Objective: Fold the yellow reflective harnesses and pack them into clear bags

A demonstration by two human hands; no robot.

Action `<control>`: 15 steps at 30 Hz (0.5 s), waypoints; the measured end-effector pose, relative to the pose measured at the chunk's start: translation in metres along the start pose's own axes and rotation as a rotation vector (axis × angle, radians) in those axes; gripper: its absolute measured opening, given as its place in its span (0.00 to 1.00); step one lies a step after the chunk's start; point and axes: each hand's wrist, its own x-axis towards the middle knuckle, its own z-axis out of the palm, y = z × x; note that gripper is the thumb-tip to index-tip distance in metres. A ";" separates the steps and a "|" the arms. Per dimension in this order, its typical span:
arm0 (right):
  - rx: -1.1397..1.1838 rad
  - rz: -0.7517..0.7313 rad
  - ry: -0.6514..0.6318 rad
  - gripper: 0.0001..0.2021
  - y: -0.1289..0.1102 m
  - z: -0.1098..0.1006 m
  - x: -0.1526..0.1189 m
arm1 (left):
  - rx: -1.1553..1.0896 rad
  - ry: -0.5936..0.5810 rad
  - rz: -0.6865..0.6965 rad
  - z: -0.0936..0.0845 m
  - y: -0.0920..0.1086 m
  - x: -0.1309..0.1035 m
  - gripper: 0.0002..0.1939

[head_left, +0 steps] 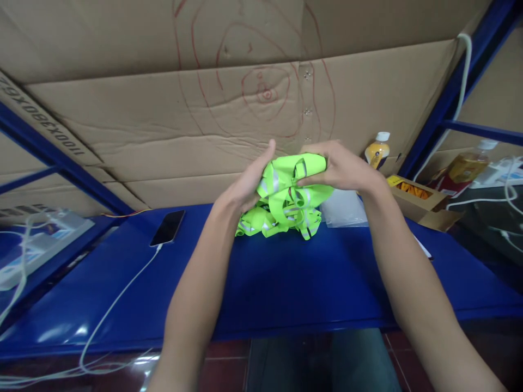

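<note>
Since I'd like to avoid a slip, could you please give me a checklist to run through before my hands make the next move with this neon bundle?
1. Right hand gripping the neon bundle: ok, thumb across its front.
2. Left hand gripping firmly: cannot tell, fingers partly hidden.
3. Straps lying flat: not ok, they loop over one another.
4. Phone apart from the bundle: ok.
5. Plastic bag apart from the bundle: cannot tell, partly hidden.
</note>
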 end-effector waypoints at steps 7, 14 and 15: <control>-0.130 -0.161 0.135 0.21 0.002 0.017 0.010 | -0.031 0.182 0.074 -0.005 0.005 0.001 0.22; -0.183 -0.101 0.174 0.14 0.001 0.019 0.008 | -0.071 0.019 0.022 -0.011 0.005 -0.001 0.24; -0.202 -0.079 0.183 0.12 0.001 0.019 0.008 | -0.077 -0.022 0.003 -0.011 0.005 0.000 0.26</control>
